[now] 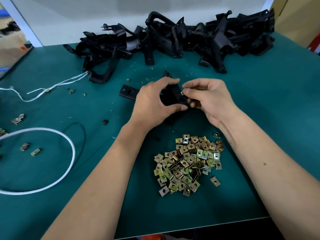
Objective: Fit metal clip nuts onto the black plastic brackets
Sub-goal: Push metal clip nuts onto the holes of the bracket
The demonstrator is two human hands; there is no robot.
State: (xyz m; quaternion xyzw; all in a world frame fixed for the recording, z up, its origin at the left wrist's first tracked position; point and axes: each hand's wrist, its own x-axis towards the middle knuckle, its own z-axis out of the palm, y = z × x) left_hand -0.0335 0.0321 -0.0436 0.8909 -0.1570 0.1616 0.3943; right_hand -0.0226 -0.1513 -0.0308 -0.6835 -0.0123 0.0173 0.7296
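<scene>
Over the middle of the green matte desk (pixel 52 104), the left hand (pixel 152 104) grips a black plastic bracket (pixel 174 96), fingers curled round its flat, holed arm. The right hand (pixel 207 99) pinches a small brassy clip nut (pixel 182 93) against the bracket's edge. Just nearer the person lies a heap of clip nuts (pixel 188 163), square folded metal plates with centre holes. A tangled pile of brackets (pixel 173 38) sits along the far edge. A white cord (pixel 69 153) loops at left.

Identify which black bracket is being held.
The bracket between both hands: left hand grips it, right hand pinches a clip nut against it.
</scene>
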